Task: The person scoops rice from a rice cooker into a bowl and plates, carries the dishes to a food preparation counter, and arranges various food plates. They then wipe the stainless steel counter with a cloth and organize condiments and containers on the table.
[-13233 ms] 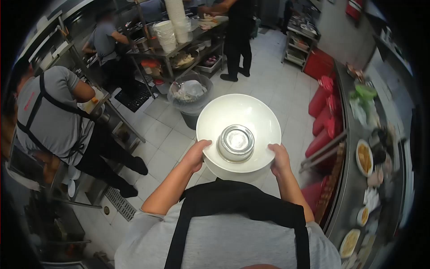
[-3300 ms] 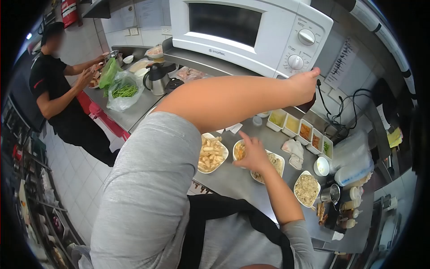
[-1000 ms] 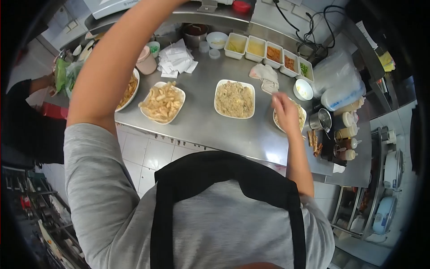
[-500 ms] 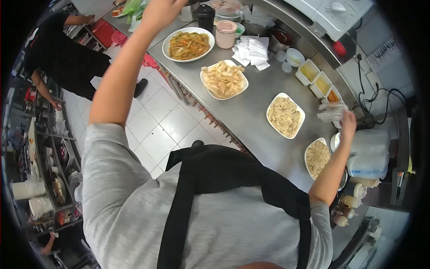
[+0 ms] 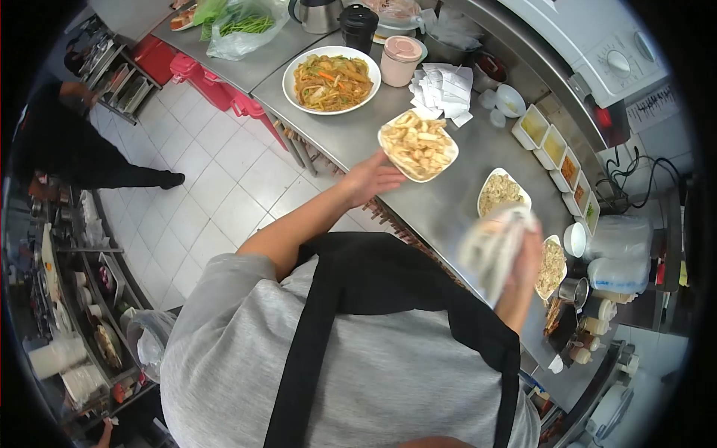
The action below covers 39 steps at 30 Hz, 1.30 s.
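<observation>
Cloth (image 5: 489, 250) clutched in your right hand (image 5: 527, 261), right of the already filled bowl (image 5: 450, 160); left hand (image 5: 367, 181) at its edge, fingers extended, grip unclear.

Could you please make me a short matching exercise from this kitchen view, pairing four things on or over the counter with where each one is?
Things
1. cloth
2. noodles
3. white papers
4. bowl of pale strips

Places
A. in a loose pile on the metal counter
B. in the right hand
C. nearest to the left hand
D. in a round white dish

Pairs: 1-B, 2-D, 3-A, 4-C
</observation>
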Each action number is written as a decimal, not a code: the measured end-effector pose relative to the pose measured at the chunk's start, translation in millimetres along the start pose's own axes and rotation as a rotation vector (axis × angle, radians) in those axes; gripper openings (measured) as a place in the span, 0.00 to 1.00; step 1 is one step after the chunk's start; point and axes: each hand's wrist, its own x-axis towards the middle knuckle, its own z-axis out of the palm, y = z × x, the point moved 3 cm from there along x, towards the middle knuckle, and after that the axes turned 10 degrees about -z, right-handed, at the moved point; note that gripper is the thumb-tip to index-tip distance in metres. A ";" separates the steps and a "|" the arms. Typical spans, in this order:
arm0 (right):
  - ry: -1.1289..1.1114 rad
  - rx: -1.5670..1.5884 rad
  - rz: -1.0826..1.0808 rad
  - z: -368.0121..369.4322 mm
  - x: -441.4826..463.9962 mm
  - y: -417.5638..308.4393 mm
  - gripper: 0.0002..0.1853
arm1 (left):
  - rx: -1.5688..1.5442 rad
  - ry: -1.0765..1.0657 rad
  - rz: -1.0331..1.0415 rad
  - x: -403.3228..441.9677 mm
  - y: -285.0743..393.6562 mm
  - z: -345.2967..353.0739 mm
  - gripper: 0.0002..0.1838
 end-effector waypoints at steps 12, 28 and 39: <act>-0.098 0.157 0.431 216.3 68.8 197.9 0.11 | -0.071 0.741 0.407 -7.7 94.9 -135.7 0.30; -0.234 0.154 0.071 311.7 165.9 70.6 0.08 | -0.040 0.407 0.201 -19.7 133.4 -145.6 0.28; -0.122 -0.204 -0.227 243.9 60.0 7.4 0.09 | -0.002 0.363 0.178 -40.8 117.0 -144.7 0.26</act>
